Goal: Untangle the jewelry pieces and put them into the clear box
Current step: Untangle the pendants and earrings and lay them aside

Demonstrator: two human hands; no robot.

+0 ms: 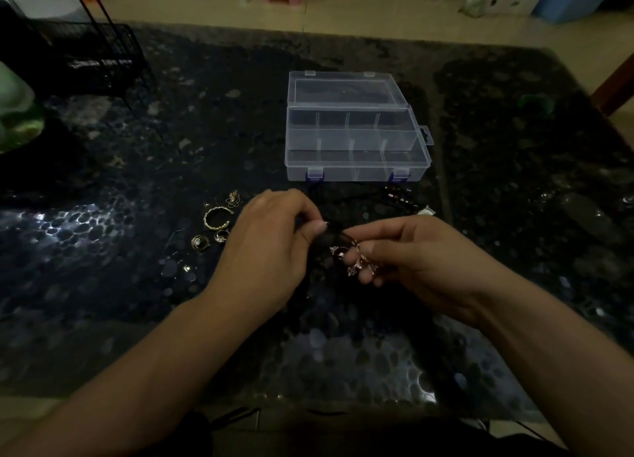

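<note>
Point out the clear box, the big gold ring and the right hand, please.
clear box (356,173): head view, front wall.
big gold ring (216,217): head view, its band.
right hand (411,261): head view, back of hand.

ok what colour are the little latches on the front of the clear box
Blue-purple latches on the clear box; the head view shows them best.

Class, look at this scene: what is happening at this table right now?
A person is untangling jewelry. The left hand pinches a dark cord, and the right hand grips the cluster of charms on it. The clear box lies open behind, its compartments apparently empty. A gold bangle and small rings lie on the table to the left.
</note>
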